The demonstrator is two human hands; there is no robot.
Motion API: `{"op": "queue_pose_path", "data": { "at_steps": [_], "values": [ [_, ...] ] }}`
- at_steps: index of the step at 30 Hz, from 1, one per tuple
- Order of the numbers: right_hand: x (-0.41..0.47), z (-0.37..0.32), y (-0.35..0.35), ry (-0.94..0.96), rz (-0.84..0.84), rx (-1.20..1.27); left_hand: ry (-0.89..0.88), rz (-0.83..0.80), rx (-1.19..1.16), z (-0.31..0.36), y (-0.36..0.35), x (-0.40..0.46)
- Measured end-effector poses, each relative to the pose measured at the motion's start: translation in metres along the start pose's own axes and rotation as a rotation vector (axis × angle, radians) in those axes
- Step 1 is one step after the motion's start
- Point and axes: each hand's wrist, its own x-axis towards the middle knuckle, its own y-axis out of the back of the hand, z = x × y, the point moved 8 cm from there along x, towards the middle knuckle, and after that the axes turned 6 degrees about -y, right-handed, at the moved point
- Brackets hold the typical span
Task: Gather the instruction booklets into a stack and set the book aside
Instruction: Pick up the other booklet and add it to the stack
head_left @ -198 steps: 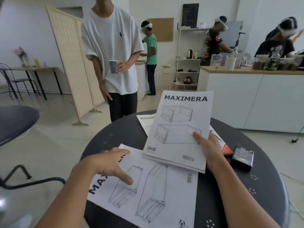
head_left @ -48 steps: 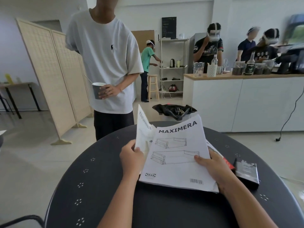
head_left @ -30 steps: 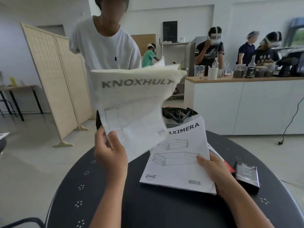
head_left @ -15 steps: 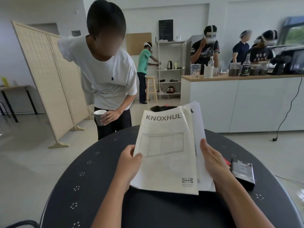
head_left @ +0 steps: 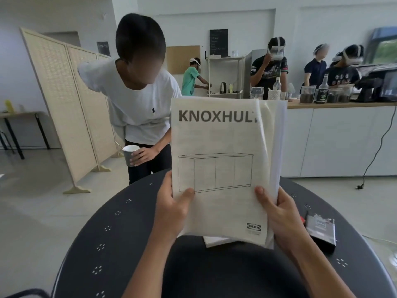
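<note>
I hold a stack of white instruction booklets (head_left: 219, 168) upright above the round dark table (head_left: 120, 237), its lower edge near the tabletop. The front cover reads KNOXHULT with a cabinet drawing. My left hand (head_left: 171, 214) grips the stack's lower left edge, thumb on the cover. My right hand (head_left: 279, 216) grips the lower right edge. Another booklet's edges show behind on the right. A sliver of the red book (head_left: 303, 220) peeks out beside my right wrist, mostly hidden.
A small dark packet (head_left: 321, 232) lies on the table to the right. A person in a white shirt (head_left: 139, 108) bends over the table's far side holding a cup (head_left: 130, 154). A white counter (head_left: 335, 138) stands behind on the right, a folding screen (head_left: 64, 108) on the left.
The KNOXHULT booklet came from my raised left hand onto the front of the stack. Both hands have now tilted the stack from lying slanted to standing upright.
</note>
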Motion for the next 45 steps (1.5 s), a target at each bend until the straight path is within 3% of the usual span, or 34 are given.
{"op": "queue_pose_path", "data": {
  "at_steps": [5, 12, 23, 29, 33, 38, 42, 45],
  "values": [
    [-0.004, -0.009, 0.004, 0.103, 0.081, -0.096, 0.033, -0.071, -0.058, -0.006, -0.007, -0.004],
    [-0.007, -0.014, 0.0, 0.15, 0.096, -0.086, -0.041, 0.028, -0.035, -0.004, -0.006, -0.006],
    [-0.002, -0.002, 0.0, 0.077, 0.06, -0.178, 0.072, -0.041, 0.029, -0.016, -0.01, -0.008],
    [0.001, 0.013, -0.01, -0.01, 0.006, -0.379, 0.171, 0.019, 0.22, -0.027, 0.015, -0.001],
    [0.005, 0.026, -0.003, -0.097, 0.054, -0.358, 0.255, 0.087, 0.332, -0.03, 0.04, 0.001],
    [0.004, 0.02, 0.017, -0.014, 0.284, -0.838, 0.337, 0.212, 0.503, -0.034, 0.083, 0.0],
    [0.006, 0.04, 0.022, -0.165, 0.206, -1.186, 0.409, 0.232, 0.626, -0.042, 0.102, -0.007],
    [0.01, 0.048, 0.019, -0.196, 0.116, -1.283, 0.447, 0.246, 0.694, -0.045, 0.109, -0.01]
  ]
}}
